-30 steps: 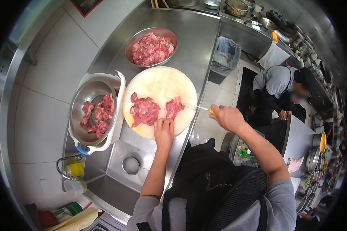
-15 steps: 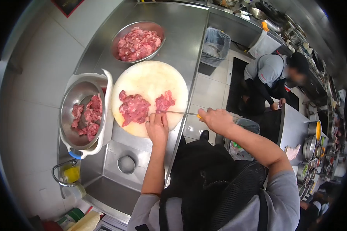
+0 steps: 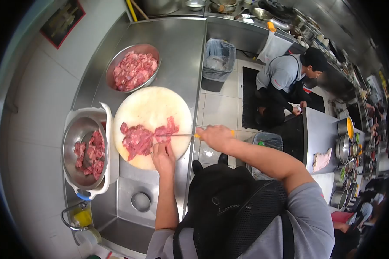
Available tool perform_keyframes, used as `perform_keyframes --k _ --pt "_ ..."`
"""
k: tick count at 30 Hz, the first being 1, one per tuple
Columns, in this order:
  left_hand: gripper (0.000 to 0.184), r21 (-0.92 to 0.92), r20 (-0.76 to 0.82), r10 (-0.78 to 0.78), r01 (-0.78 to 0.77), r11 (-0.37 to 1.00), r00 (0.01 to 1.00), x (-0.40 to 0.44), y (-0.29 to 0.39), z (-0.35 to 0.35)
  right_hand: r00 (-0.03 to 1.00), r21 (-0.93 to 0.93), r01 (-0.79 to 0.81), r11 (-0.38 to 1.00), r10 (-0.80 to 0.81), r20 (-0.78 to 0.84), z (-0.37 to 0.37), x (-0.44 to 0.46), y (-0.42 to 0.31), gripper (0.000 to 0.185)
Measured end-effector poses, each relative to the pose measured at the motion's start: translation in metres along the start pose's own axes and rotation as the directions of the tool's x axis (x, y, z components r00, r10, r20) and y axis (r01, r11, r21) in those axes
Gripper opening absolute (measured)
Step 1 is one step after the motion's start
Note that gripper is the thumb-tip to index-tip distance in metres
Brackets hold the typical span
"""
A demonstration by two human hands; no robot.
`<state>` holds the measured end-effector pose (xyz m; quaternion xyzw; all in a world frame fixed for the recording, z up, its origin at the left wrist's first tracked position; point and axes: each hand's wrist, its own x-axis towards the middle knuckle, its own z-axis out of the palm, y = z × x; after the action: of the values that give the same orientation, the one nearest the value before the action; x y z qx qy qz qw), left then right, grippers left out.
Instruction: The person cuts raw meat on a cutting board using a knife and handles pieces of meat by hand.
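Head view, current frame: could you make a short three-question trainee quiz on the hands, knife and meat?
1. Which hand grips the yellow-handled metal knife?
2. How many round, silver metal bowls of red raw meat stand near the round, off-white cutting board?
3. True or false: the bare left hand is inside one of those bowls.

Key:
1. The right hand.
2. Two.
3. False; it is at the meat on the board.

From my end I see meat (image 3: 136, 141) on the board (image 3: 153, 103) by the counter's (image 3: 177, 56) right edge, a tub (image 3: 108, 144) at the left.
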<state>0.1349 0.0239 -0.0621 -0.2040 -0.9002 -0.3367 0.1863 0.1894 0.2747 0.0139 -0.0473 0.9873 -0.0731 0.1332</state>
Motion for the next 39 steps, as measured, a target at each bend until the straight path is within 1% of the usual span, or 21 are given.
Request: perform_keyframes --k 1,3,5,7,11,12,13,15,16,17,19,22,24,26,28,29,31,33,35,36,39 --pt "0.005 0.002 0.002 0.012 -0.012 1.0 1.0 0.002 0.001 0.002 1.0 0.006 -0.006 1.0 0.006 -0.009 -0.005 -0.001 0.002 0.026" --pt "0.006 0.003 0.003 0.016 -0.016 1.0 1.0 -0.002 -0.003 -0.002 0.996 0.035 -0.04 0.999 0.037 0.08 -0.015 0.008 0.001 0.03" --pt "0.006 0.016 -0.015 0.02 -0.019 1.0 1.0 -0.005 -0.009 -0.001 0.995 0.052 -0.003 0.999 -0.003 0.097 -0.012 0.006 0.019 0.034" --pt "0.004 0.009 -0.01 0.02 -0.02 1.0 1.0 -0.007 -0.011 0.002 0.986 0.073 -0.042 0.996 0.029 0.166 -0.028 -0.004 0.024 0.037" --pt "0.01 0.039 0.05 -0.026 0.024 0.999 0.998 -0.007 -0.008 -0.004 0.991 0.14 -0.036 0.99 0.017 0.133 -0.032 -0.025 0.022 0.038" --pt "0.017 -0.055 0.035 -0.104 0.106 0.993 0.994 -0.007 -0.005 -0.006 0.99 0.144 -0.055 0.988 0.036 0.134 -0.035 -0.029 0.021 0.038" --pt "0.017 -0.037 0.035 -0.115 0.117 0.992 0.993 -0.007 -0.002 -0.009 0.988 0.152 -0.076 0.985 0.055 0.141 -0.037 -0.035 0.018 0.038" --pt "0.023 -0.113 -0.006 -0.161 0.159 0.981 0.987 0.001 0.001 -0.009 0.987 0.14 -0.069 0.988 0.047 0.151 -0.04 -0.041 0.014 0.038" --pt "0.025 -0.091 -0.01 -0.132 0.131 0.987 0.991 0.003 -0.001 -0.007 0.986 0.118 -0.079 0.99 0.06 0.158 -0.042 -0.044 0.015 0.037" --pt "0.025 -0.089 -0.012 -0.14 0.138 0.986 0.99 0.007 -0.002 -0.005 0.985 0.117 -0.073 0.99 0.054 0.162 -0.047 -0.046 0.018 0.037" --pt "0.024 0.015 -0.04 -0.018 0.018 1.0 0.999 0.011 0.001 -0.005 0.989 0.05 -0.087 0.995 0.08 0.122 -0.055 -0.051 0.026 0.036" --pt "0.022 0.074 0.044 -0.072 0.068 0.995 0.996 0.001 -0.006 -0.005 0.989 0.023 -0.12 0.992 0.118 0.09 -0.07 -0.055 0.025 0.035" --pt "0.02 0.05 0.056 -0.115 0.113 0.992 0.992 -0.004 -0.007 -0.008 0.987 0.027 -0.138 0.99 0.136 0.088 -0.067 -0.055 0.021 0.035" --pt "0.018 0.025 0.073 -0.155 0.154 0.988 0.985 -0.004 -0.003 -0.012 0.998 0.058 -0.05 0.997 0.048 0.037 -0.051 -0.052 0.012 0.035" --pt "0.015 -0.026 -0.05 -0.067 0.066 0.997 0.996 0.005 0.004 -0.008 0.997 0.057 -0.039 0.998 0.036 0.064 -0.041 -0.044 -0.001 0.034" --pt "0.015 -0.024 -0.051 -0.07 0.069 0.997 0.996 0.007 0.004 -0.004 0.996 0.054 -0.031 0.998 0.026 0.086 -0.035 -0.039 -0.006 0.033" --pt "0.011 0.036 -0.039 0.022 -0.021 0.999 0.999 0.009 0.004 0.004 0.995 0.03 -0.025 0.999 0.022 0.102 -0.016 -0.03 -0.006 0.029" --pt "0.008 0.059 -0.061 0.015 -0.012 0.998 0.998 0.01 0.002 0.01 0.998 0.027 -0.044 0.999 0.045 -0.039 -0.005 -0.027 -0.006 0.028" --pt "0.009 -0.013 0.059 -0.069 0.07 0.997 0.996 0.005 -0.006 0.012 0.998 0.011 -0.06 0.998 0.059 0.022 -0.003 -0.015 -0.012 0.025" --pt "0.009 -0.009 0.056 -0.072 0.073 0.997 0.996 0.006 -0.009 0.013 0.993 -0.007 -0.097 0.995 0.097 0.063 -0.006 -0.006 -0.014 0.022" --pt "0.009 -0.009 0.044 -0.039 0.039 0.999 0.998 0.003 -0.01 0.014 0.995 -0.06 -0.051 0.997 0.056 0.084 -0.003 0.018 -0.025 0.019"
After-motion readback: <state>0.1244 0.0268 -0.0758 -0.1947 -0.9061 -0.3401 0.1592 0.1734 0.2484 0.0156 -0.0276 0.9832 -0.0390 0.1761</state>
